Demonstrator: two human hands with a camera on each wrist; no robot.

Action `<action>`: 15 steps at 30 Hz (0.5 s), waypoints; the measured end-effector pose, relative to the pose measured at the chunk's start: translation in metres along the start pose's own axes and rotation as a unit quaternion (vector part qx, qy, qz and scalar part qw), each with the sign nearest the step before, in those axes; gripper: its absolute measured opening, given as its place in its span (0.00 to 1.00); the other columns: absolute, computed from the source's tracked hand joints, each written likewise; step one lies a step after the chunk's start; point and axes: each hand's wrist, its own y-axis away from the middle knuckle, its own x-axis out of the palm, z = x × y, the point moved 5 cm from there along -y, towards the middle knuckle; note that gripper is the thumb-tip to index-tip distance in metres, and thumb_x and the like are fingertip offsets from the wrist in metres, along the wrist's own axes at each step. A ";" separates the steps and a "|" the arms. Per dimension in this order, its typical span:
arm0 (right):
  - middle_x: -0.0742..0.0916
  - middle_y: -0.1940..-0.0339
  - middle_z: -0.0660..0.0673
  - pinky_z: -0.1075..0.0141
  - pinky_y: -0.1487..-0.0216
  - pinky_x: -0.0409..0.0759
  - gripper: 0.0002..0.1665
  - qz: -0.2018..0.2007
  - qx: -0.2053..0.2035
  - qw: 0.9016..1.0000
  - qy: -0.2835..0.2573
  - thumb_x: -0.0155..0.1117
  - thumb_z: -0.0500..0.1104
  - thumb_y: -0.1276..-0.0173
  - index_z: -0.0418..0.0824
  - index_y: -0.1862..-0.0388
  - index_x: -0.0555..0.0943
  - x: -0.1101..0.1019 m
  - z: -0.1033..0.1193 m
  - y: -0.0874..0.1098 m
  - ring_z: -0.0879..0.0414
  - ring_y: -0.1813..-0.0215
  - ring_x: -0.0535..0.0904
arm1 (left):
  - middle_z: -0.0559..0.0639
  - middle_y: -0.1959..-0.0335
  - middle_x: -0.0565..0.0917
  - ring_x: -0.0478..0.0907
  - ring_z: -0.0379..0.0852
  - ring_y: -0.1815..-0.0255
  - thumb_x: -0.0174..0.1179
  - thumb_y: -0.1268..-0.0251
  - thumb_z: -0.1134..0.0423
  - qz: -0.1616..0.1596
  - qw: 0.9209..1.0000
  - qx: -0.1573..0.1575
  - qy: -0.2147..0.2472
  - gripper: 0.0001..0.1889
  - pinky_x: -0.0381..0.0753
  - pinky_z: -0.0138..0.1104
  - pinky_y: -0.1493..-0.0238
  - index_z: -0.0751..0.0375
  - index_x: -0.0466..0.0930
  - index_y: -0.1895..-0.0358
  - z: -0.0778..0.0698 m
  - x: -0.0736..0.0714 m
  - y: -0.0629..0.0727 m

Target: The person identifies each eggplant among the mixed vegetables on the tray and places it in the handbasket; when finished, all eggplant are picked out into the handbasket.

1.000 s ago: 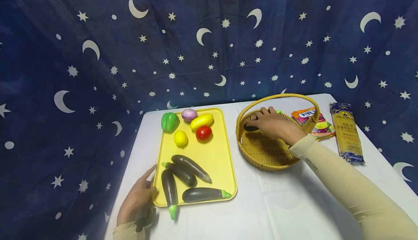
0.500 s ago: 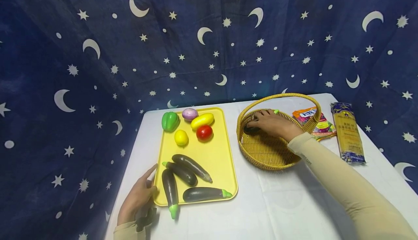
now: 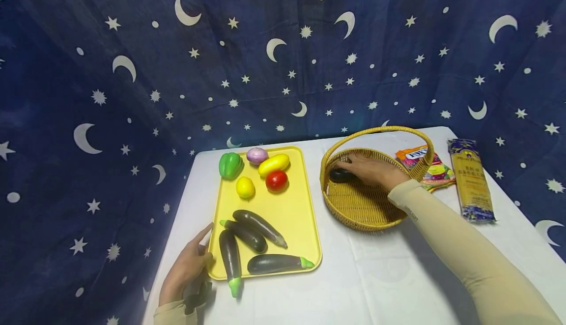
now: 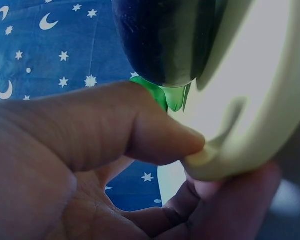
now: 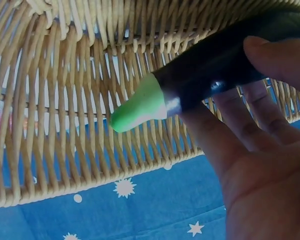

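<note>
My right hand (image 3: 371,168) is inside the wicker basket (image 3: 360,209), holding a dark eggplant (image 3: 340,175). In the right wrist view, the thumb lies on one side of the eggplant (image 5: 210,70) and the fingers on the other; its green stem end points at the woven wall. My left hand (image 3: 186,266) pinches the left rim of the yellow tray (image 3: 292,212) between thumb and finger, as the left wrist view shows. Several eggplants lie on the tray's near half, among them one eggplant (image 3: 230,256) whose stem end juts over the front rim.
On the tray's far half are a green pepper (image 3: 230,165), an onion (image 3: 257,156), a long yellow fruit (image 3: 273,165), a lemon (image 3: 245,187) and a tomato (image 3: 276,181). Right of the basket lie a candy bag (image 3: 435,172) and a pasta packet (image 3: 472,182). The basket's handle (image 3: 389,129) arches overhead.
The right hand has sunk a little deeper into the basket with the eggplant. The green stem end, visible earlier at the far rim, is now hidden in the head view. The left hand stays put.
</note>
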 end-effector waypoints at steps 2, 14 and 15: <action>0.80 0.41 0.30 0.40 0.35 0.81 0.21 -0.008 -0.011 1.000 0.007 0.48 0.29 0.19 0.45 0.34 0.70 0.001 0.000 -0.001 0.34 0.38 0.81 | 0.59 0.66 0.84 0.79 0.47 0.71 0.60 0.44 0.78 0.001 1.000 0.002 -0.002 0.51 0.80 0.35 0.75 0.50 0.56 0.13 0.001 0.001 -0.001; 0.80 0.37 0.24 0.37 0.31 0.79 0.37 -0.011 -0.022 1.000 -0.010 0.51 0.20 0.29 0.45 0.26 0.66 0.011 -0.011 -0.003 0.29 0.35 0.81 | 0.59 0.67 0.84 0.79 0.48 0.71 0.61 0.45 0.78 -0.001 1.000 0.007 -0.008 0.51 0.79 0.35 0.76 0.52 0.56 0.13 -0.001 0.003 0.000; 0.79 0.36 0.23 0.37 0.30 0.79 0.37 -0.008 -0.019 1.000 -0.012 0.51 0.20 0.29 0.45 0.26 0.66 0.011 -0.012 -0.003 0.29 0.34 0.81 | 0.59 0.66 0.84 0.79 0.48 0.71 0.60 0.45 0.78 -0.001 1.000 0.006 -0.007 0.51 0.80 0.35 0.76 0.51 0.56 0.13 -0.001 0.003 0.000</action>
